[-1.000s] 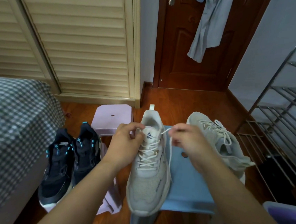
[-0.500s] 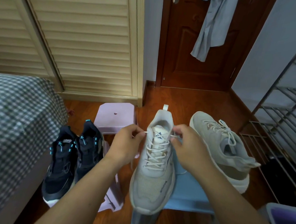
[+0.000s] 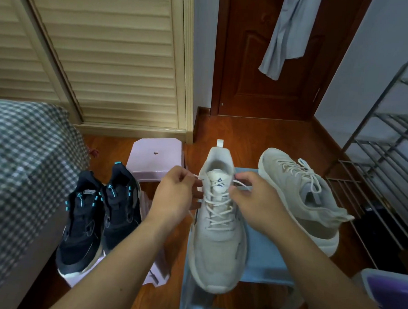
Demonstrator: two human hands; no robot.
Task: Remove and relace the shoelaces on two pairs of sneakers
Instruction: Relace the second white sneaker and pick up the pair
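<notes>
Both hands have drawn inward to the throat of the cream sneaker (image 3: pixel 218 226) since the earlier view, where they were spread wider with the lace ends lifted. Left hand (image 3: pixel 175 195) sits on the left of the tongue, fingers curled and pinching a lace end (image 3: pixel 195 176); right hand (image 3: pixel 255 202) mirrors it on the right, pinching the other lace end (image 3: pixel 240 182). Sneaker's long axis runs near to far, toe toward the viewer and heel away, resting on the blue stool (image 3: pixel 261 256); the top eyelets lie between the two hands, equally close to each, so the next crossing or knot would likely be made there. Just right, its mate (image 3: pixel 300 197) lies fully laced, angled away. Left of the stool, the dark sneakers (image 3: pixel 95 219) stand side by side on the floor, apparently without laces, though this is hard to tell. Farther off: a pink stool (image 3: pixel 158 156), the bed (image 3: pixel 20 168) at left, a metal rack (image 3: pixel 387 164) at right, the door (image 3: pixel 262 63). Nothing obstructs the hands.
</notes>
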